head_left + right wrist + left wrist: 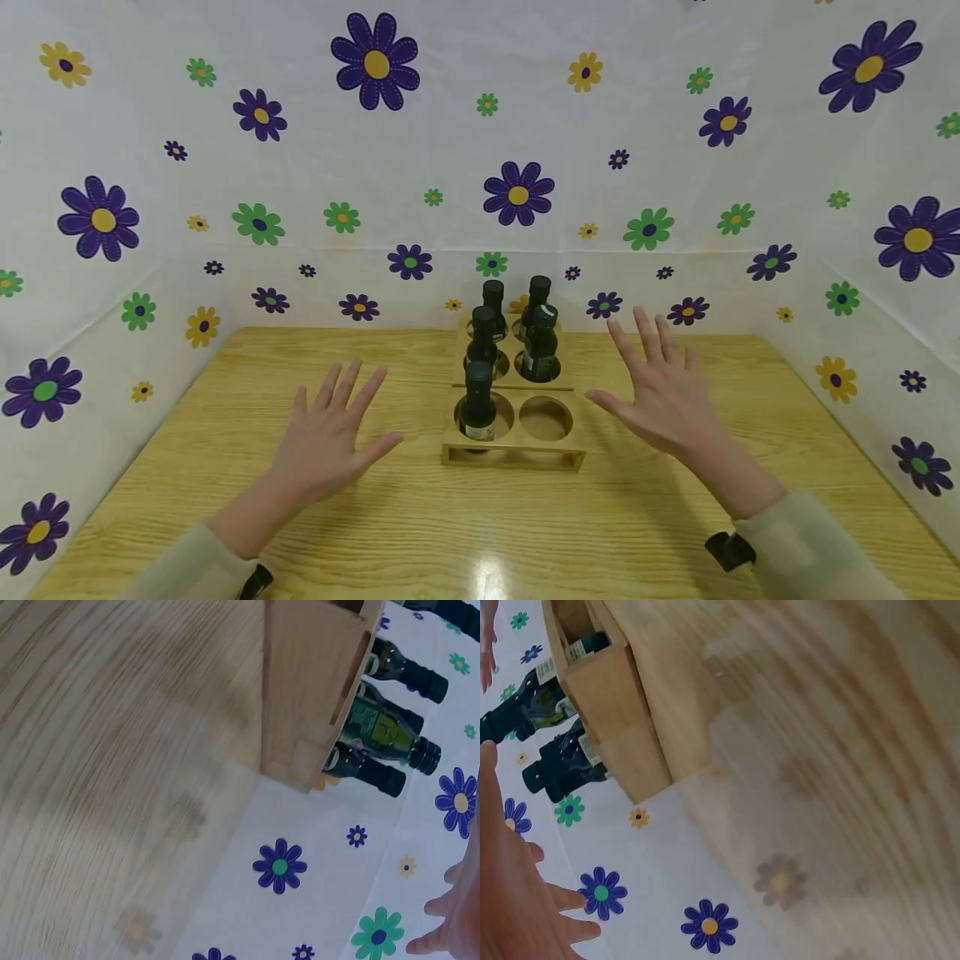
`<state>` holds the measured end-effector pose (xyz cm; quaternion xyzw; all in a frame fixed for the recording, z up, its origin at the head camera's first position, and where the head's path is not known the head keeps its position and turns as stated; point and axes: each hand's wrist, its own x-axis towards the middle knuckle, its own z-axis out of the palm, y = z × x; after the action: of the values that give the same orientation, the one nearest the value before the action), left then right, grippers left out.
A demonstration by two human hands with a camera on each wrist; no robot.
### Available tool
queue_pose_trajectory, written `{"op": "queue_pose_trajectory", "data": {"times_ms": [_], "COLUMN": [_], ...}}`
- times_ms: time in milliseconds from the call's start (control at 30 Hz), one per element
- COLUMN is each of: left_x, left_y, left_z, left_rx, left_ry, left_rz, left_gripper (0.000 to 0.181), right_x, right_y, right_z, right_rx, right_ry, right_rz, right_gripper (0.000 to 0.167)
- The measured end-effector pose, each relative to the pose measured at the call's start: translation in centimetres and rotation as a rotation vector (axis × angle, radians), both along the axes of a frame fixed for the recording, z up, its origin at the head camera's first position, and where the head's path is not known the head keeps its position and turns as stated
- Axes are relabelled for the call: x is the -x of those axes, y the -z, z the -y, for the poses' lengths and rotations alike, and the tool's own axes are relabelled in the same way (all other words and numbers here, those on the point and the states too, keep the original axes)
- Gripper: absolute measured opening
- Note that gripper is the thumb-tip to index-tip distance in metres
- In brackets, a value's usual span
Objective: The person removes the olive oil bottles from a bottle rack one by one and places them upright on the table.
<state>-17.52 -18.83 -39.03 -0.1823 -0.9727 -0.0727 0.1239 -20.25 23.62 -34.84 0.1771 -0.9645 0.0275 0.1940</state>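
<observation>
A wooden bottle rack (525, 447) with two columns of round holes stands at the middle of the table. Several dark green bottles stand upright in it. One bottle (478, 404) is in the front left hole; through the front right hole the wood below shows. An uncapped-looking bottle (540, 343) stands in the middle row on the right. My left hand (322, 442) hovers left of the rack with fingers spread. On the other side, my right hand (667, 400) is held likewise, thumb towards the rack. Neither touches anything. The right wrist view shows the rack's side (307, 682) and bottle necks.
The wood-grain table (375, 533) spreads around the rack on all sides. Behind it and at both sides hangs a white flower-printed cloth (450, 150). A dark strap (729, 550) shows at the right cuff.
</observation>
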Motion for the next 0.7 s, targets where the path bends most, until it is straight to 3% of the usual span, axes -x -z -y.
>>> {"op": "queue_pose_trajectory", "data": {"times_ms": [267, 467, 700], "left_x": [0.3, 1.1, 2.2], "left_y": [1.2, 2.1, 2.2], "left_z": [-1.6, -2.4, -3.1], "left_rx": [-0.136, -0.220, -0.256], "left_ry": [0.084, 0.155, 0.224], "left_rz": [0.055, 0.147, 0.262], "left_gripper": [0.091, 0.091, 0.089], "right_x": [0.3, 0.4, 0.4], "right_y": [0.2, 0.7, 1.6], "right_z": [2.3, 4.3, 6.3], "right_rx": [0.098, 0.156, 0.220], "right_ry": [-0.136, -0.249, -0.356], "right_rz": [0.086, 0.084, 0.092], "right_gripper": [0.091, 0.091, 0.092]}}
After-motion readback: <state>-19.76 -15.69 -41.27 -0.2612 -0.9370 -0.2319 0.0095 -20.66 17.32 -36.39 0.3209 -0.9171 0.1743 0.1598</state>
